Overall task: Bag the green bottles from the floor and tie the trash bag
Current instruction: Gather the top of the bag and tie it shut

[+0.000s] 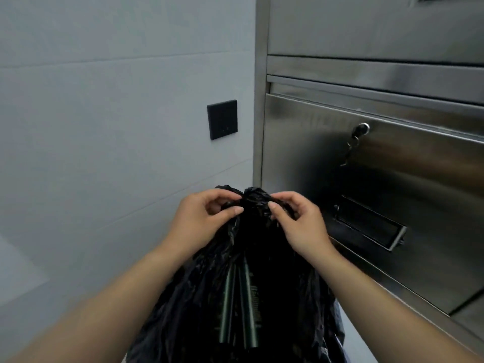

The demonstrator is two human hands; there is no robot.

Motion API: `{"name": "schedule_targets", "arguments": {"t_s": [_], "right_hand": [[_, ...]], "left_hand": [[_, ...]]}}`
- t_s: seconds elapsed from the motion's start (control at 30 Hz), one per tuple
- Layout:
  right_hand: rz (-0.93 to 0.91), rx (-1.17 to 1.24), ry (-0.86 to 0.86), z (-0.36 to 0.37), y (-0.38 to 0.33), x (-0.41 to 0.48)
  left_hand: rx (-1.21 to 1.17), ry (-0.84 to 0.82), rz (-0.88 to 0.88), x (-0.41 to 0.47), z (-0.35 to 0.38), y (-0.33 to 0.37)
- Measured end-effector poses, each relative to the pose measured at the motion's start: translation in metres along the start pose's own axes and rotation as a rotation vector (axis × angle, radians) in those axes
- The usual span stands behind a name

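Note:
A black trash bag [275, 292] hangs in front of me, held up by its gathered top. My left hand [201, 218] pinches the bunched plastic on the left side of the neck. Opposite it, my right hand [298, 221] pinches the right side, and the two sets of fingertips nearly meet. Through the thin plastic, green bottles [239, 305] show as upright green streaks inside the bag. The bag's bottom is cut off by the lower edge of the view.
A stainless steel cabinet [392, 158] fills the right side, with a key and chain in its lock [362, 129] and a recessed handle [369, 224]. A grey tiled wall [104, 127] on the left carries a black square panel [222, 119].

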State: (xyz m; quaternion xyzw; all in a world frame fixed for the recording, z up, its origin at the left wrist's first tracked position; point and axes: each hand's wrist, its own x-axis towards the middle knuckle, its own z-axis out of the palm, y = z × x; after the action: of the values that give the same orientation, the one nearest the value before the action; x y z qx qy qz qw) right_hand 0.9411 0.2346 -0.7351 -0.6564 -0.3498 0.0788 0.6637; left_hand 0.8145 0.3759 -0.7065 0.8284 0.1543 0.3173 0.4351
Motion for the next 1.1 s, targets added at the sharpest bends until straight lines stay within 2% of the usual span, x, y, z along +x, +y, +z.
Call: {"name": "schedule_targets", "arguments": {"t_s": [0.1,0.33,0.6,0.83,1.0,1.1], "right_hand": [[0.03,-0.008,-0.018,-0.004,0.017,-0.012],[0.042,0.015,-0.016,-0.002,0.024,-0.016],[0.049,0.001,-0.109,0.012,0.026,-0.021],[0.067,0.03,-0.235,0.013,0.024,-0.029],[0.057,-0.017,-0.252,0.013,0.024,-0.03],[0.056,-0.027,-0.257,0.012,0.025,-0.03]], "left_hand": [[0.015,-0.078,-0.023,-0.01,0.008,-0.016],[0.03,-0.064,-0.035,-0.015,0.015,-0.036],[0.029,-0.065,0.093,-0.013,0.014,-0.035],[-0.016,-0.117,0.03,-0.014,0.017,-0.039],[-0.071,-0.045,-0.015,-0.014,0.02,-0.041],[-0.027,-0.008,-0.052,-0.014,0.023,-0.043]]}}
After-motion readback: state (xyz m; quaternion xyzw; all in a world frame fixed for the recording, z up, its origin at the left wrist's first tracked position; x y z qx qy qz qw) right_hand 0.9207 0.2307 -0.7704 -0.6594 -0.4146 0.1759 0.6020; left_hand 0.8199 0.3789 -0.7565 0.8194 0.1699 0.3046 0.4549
